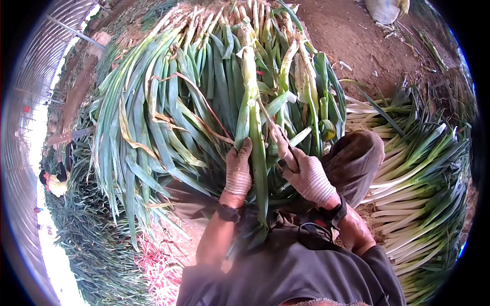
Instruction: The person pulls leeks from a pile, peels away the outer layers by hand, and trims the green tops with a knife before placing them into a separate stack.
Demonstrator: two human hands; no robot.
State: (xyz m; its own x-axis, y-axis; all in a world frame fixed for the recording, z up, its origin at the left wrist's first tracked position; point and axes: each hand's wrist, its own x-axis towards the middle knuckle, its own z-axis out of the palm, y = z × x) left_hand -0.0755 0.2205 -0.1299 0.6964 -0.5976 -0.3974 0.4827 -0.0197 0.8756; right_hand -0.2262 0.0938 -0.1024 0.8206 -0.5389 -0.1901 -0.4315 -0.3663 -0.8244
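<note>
A long leek (pixel 250 76) lies upright in front of me, its pale root end away from me and its green leaves toward my lap. My left hand (pixel 239 168), in a whitish knit glove, is closed around the leek's leaves at their left side. In my gloved right hand (pixel 309 176), just right of the leek, is a slim tool with a brown handle (pixel 291 162), apparently a small knife. Its dark edge points up and left, and its tip cannot be made out clearly. Under both hands spreads a big pile of untrimmed leeks (pixel 173 102) with drying leaf tips.
Cleaned leeks with white stalks (pixel 408 194) lie in a row at my right. More green leeks (pixel 97 234) cover the ground on the left, near pink-red twine (pixel 159 268). Another person (pixel 57 181) is at far left. A pale sack (pixel 383 10) stands on bare soil (pixel 347 35).
</note>
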